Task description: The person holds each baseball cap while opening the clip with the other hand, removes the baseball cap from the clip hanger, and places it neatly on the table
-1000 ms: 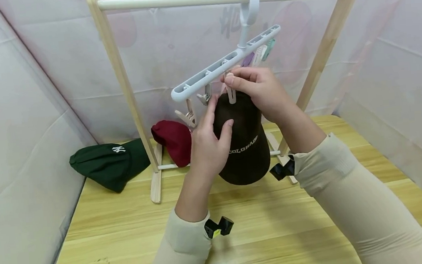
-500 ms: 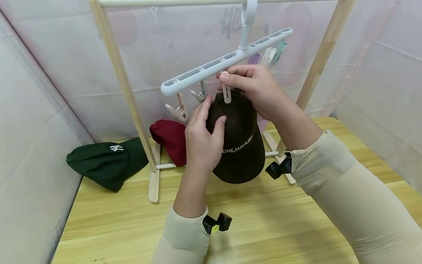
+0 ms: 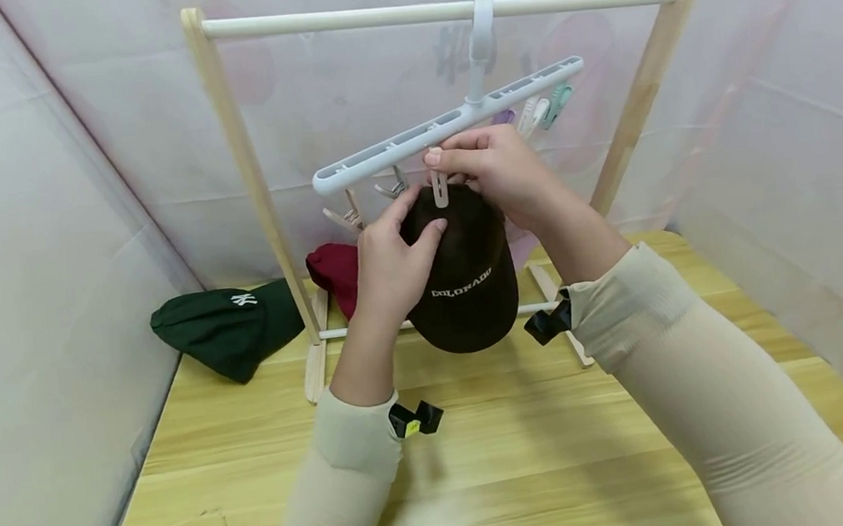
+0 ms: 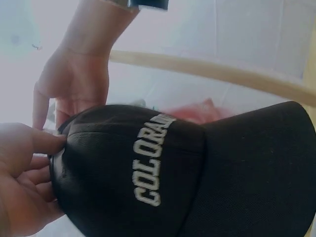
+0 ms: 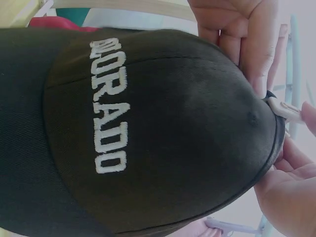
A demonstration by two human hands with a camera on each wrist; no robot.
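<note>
Left hand [image 3: 390, 266]: raised from a beige sleeve, palm toward the dark brown cap [image 3: 464, 280], fingers curled against the crown's left side with the thumb on its top edge, holding the cap steady. The cap hangs bill-down under the white clip hanger [image 3: 447, 123], between the two hands, above the table; white "COLORADO" lettering faces the head camera.

Right hand [image 3: 507, 172]: raised to the cap's top, just under the hanger bar, thumb and forefinger pinching a pale clip [image 3: 441, 188] that sits on the rear edge of the crown. The right wrist view shows the clip [image 5: 284, 109] touching the cap rim beside the fingertips.

Surface and room: the hanger hooks over the white rail of a wooden rack [image 3: 248, 169] standing on a light wooden table [image 3: 558, 451]. A green cap [image 3: 227, 330] lies at the far left of the table; a red cap [image 3: 332, 271] lies behind the rack's left post. Pale fabric walls enclose the space.
</note>
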